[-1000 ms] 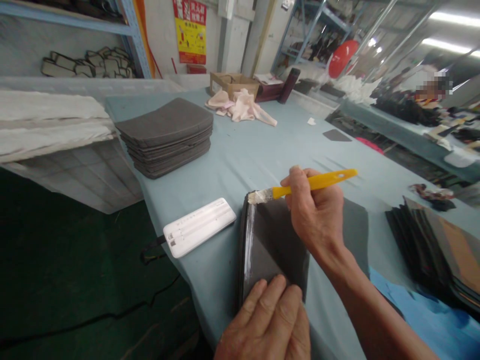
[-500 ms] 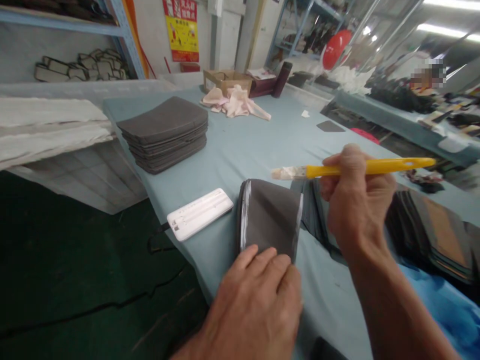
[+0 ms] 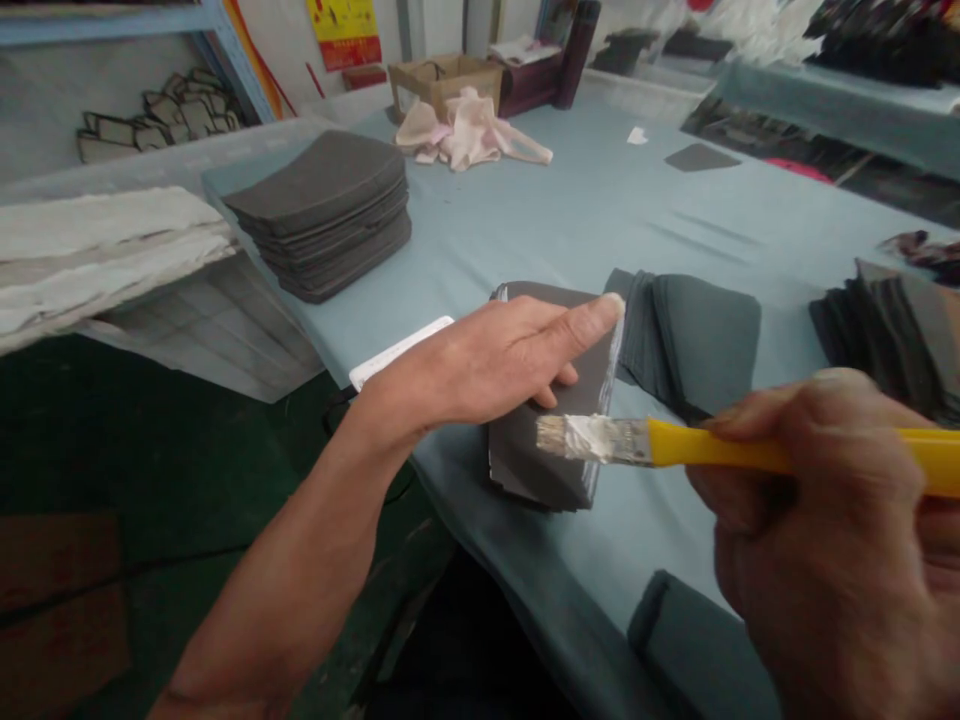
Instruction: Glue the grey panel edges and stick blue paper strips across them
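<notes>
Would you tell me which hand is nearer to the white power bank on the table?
Left. The left hand lies on the grey pieces right beside the white power bank; the right hand holds the yellow brush farther off.

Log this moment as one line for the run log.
left hand: flat on grey sheets | right hand: holds yellow brush | bristles: beside the sheets' edge
</notes>
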The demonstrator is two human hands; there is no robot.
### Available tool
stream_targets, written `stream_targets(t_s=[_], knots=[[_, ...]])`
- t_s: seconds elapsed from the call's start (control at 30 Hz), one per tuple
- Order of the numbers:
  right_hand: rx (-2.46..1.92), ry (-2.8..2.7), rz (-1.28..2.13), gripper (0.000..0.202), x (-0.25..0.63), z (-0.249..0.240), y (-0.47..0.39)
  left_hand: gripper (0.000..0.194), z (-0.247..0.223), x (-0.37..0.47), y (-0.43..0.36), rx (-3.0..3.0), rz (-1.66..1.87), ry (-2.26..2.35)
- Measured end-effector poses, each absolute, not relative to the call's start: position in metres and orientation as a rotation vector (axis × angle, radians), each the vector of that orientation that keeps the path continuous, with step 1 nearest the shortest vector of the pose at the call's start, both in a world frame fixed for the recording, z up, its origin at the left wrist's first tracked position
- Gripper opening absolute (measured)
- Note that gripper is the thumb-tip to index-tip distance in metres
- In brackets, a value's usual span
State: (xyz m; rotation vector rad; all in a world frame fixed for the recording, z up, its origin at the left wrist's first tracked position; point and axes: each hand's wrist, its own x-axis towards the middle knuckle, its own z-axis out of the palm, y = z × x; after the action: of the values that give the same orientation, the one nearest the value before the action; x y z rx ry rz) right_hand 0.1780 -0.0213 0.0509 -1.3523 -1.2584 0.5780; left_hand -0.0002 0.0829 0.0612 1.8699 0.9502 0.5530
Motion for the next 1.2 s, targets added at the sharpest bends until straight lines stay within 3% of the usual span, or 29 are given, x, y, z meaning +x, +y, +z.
stream_targets(t_s=[0.2, 0.9, 1.2], knots=[[-1.307, -1.186, 0.634, 0.036, 0.153, 0.048, -0.003, 0.066, 0.064, 0.004, 0.087, 1.770, 0.531, 1.019], [-1.382, -1.394, 0.619, 0.038, 0.147, 0.050, -0.018, 0.072, 0.058, 0.001, 0.085, 1.783, 0.603, 0.982], [-1.388, -1.484, 0.641, 0.043, 0.154, 0.053, -0.039, 0.043, 0.051, 0.004, 0.080, 2.075, 0.612, 0.945]])
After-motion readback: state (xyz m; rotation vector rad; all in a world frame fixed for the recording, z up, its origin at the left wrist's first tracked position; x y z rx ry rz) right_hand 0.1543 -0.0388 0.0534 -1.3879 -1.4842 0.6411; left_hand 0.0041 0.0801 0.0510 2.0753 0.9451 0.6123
